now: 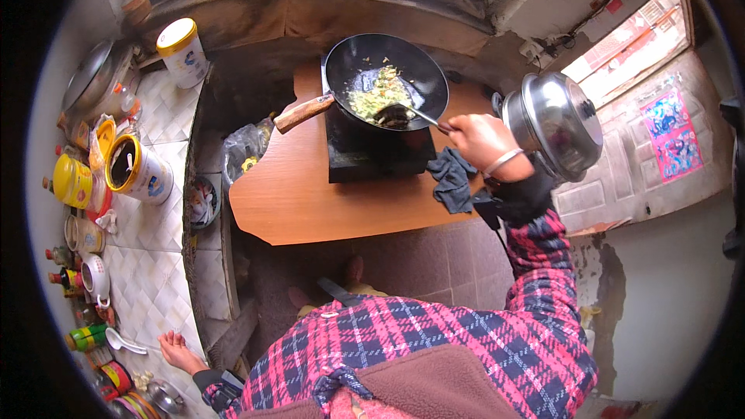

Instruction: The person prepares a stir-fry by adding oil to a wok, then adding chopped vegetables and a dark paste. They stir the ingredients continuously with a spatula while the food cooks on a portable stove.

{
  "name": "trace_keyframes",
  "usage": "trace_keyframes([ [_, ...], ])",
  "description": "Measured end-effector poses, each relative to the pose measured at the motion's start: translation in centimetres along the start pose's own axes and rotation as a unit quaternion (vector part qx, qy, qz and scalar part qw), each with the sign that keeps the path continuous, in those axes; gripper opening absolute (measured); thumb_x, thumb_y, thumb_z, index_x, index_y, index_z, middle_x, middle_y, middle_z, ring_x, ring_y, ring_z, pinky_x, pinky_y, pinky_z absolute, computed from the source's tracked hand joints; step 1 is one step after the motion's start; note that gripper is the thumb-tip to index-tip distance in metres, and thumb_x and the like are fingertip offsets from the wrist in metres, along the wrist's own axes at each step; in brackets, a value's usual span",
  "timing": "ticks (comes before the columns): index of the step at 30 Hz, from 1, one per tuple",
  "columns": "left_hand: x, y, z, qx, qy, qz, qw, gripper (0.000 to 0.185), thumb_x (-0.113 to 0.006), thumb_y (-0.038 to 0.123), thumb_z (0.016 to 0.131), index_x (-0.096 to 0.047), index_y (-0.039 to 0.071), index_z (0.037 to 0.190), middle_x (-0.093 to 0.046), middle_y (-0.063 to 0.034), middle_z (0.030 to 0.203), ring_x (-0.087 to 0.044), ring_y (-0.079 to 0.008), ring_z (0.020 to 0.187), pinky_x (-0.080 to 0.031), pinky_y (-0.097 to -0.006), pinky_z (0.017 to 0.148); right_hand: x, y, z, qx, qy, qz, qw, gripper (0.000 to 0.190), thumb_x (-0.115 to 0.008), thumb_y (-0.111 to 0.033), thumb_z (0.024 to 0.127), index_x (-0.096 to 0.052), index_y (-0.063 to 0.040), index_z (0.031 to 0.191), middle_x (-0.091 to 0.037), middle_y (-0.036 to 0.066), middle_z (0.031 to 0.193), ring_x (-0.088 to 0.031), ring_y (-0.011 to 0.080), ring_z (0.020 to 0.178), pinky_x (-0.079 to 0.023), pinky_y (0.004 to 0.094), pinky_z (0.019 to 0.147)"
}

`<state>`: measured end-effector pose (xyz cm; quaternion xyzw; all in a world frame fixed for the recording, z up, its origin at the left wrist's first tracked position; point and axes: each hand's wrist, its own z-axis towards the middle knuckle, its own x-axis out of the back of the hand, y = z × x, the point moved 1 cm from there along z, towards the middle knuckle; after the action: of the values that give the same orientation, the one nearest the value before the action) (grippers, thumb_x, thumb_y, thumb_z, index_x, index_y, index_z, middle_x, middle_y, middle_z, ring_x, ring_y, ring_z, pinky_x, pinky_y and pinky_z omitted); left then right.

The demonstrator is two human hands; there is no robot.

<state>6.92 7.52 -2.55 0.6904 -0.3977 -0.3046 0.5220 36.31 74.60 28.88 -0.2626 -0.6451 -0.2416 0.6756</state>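
Observation:
My right hand (pixel 486 145), with a bracelet at the wrist, grips the dark handle of a metal cooking spatula (pixel 428 117). Its blade rests among chopped food with green and pale bits (pixel 379 93) inside a black wok (pixel 430 73). The wok sits on a black cooktop (pixel 378 157), its wooden handle (pixel 304 112) pointing to the left. Over the edge of the tiled counter, my left hand (pixel 179 352) is held with fingers loosely curled and nothing visible in them. A white spoon (pixel 125 342) lies just beside those fingers.
A lidded steel pot (pixel 553 122) and a dark cloth (pixel 453 179) are right of the cooktop on the wooden table (pixel 279 198). The tiled counter (pixel 151 267) holds an open white-and-yellow tin (pixel 148 177), a closed tin (pixel 185 58), a white mug (pixel 96 276) and several bottles.

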Motion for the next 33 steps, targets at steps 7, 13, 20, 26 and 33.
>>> trace_keyframes([
  [7,-2.5,0.9,0.1,-0.033,-0.065,0.010,0.997,0.044,-0.060,0.040,0.092,-0.056,0.002,0.112,-0.058,-0.0069,0.097,-0.052,-0.0132,0.072,-0.044,-0.0263,0.068,-7.0,2.9,6.8,-0.124,0.109,0.034,0.986,0.026,-0.056,-0.029,0.086,-0.068,-0.007,0.092,-0.067,0.021,0.090,-0.065,0.0409,0.088,-0.050,0.0499,0.079],
  [13,-0.5,1.0,-0.5,-0.045,-0.042,0.015,0.998,0.043,-0.060,0.039,0.092,-0.055,0.002,0.114,-0.058,-0.0074,0.096,-0.052,-0.0130,0.071,-0.043,-0.0256,0.067,-8.2,-0.1,6.0,-0.061,0.073,0.119,0.988,0.027,-0.054,-0.025,0.086,-0.067,-0.003,0.096,-0.065,0.025,0.090,-0.063,0.0429,0.087,-0.050,0.0496,0.078],
  [20,4.3,-0.1,1.4,0.012,0.016,-0.007,1.000,0.040,-0.061,0.034,0.090,-0.055,0.002,0.114,-0.058,-0.0072,0.098,-0.053,-0.0152,0.079,-0.045,-0.0282,0.071,-1.4,-1.3,-0.5,0.000,-0.008,0.138,0.990,0.025,-0.055,-0.024,0.085,-0.070,-0.007,0.095,-0.066,0.022,0.086,-0.063,0.0406,0.086,-0.049,0.0485,0.078],
  [26,1.7,0.0,1.1,0.002,-0.010,-0.016,1.000,0.038,-0.061,0.032,0.090,-0.056,0.003,0.113,-0.059,-0.0063,0.096,-0.054,-0.0145,0.075,-0.045,-0.0274,0.069,-6.4,-0.2,6.2,-0.047,0.107,0.094,0.989,0.026,-0.054,-0.027,0.088,-0.068,-0.007,0.090,-0.066,0.023,0.086,-0.064,0.0421,0.085,-0.051,0.0508,0.076],
  [33,0.6,1.9,0.3,-0.036,-0.045,0.017,0.998,0.041,-0.061,0.038,0.090,-0.056,0.003,0.112,-0.059,-0.0059,0.096,-0.054,-0.0141,0.076,-0.044,-0.0259,0.070,-10.3,1.8,8.4,0.021,0.095,0.204,0.974,0.028,-0.061,-0.028,0.084,-0.066,-0.011,0.105,-0.065,0.022,0.090,-0.063,0.0396,0.089,-0.050,0.0462,0.076],
])
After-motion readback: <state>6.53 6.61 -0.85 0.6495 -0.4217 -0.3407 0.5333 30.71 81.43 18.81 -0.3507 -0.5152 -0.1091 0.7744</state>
